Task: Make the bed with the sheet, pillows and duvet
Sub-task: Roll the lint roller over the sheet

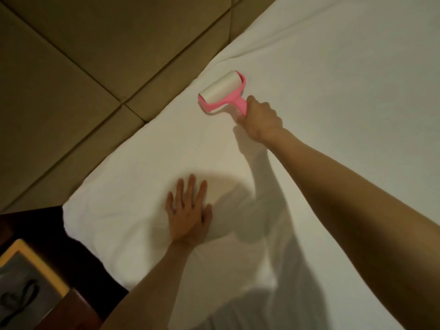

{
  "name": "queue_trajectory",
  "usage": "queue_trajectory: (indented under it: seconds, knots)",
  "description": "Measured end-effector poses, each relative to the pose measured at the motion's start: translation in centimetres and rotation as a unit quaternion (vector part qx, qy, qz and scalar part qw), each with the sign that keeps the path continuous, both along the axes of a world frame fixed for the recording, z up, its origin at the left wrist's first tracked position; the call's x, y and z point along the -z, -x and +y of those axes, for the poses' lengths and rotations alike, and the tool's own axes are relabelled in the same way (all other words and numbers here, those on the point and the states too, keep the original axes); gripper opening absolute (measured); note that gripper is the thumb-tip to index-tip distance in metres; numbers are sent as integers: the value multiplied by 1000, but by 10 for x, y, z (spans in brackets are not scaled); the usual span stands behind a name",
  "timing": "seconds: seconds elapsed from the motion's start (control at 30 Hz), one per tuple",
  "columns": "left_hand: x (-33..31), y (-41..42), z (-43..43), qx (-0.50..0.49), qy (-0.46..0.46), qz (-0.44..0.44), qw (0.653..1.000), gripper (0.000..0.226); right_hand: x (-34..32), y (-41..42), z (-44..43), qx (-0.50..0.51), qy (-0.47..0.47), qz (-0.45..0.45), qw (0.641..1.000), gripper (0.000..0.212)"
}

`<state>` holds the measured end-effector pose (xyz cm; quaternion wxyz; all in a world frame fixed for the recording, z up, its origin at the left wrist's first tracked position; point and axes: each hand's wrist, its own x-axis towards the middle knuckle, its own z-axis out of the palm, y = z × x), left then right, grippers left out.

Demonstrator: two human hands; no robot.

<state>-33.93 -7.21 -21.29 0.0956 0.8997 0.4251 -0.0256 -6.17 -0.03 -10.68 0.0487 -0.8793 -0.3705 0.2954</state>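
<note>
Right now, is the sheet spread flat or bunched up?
Spread flat: the sheet lies smooth, with only light creases round the left hand pressing on it.

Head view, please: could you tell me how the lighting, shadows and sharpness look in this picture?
In the head view the light is warm and dim; the right hand, gripping the lint roller, and the left hand, flat on the sheet, cast soft-edged shadows across the white cloth; no glare shows; the whole frame is slightly soft.
</note>
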Motion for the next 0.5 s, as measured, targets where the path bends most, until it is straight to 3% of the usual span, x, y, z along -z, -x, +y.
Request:
queue_trajectory:
  seconds: [0.23,0.5]
  knots:
    - [-7,2,1,5,11,9,1000,59,-10,-10,-77,-15,24,-16,999,36]
    - [-11,0,-2,-11,15,35,999,59,6,-16,-238,39,40,-1,998,36]
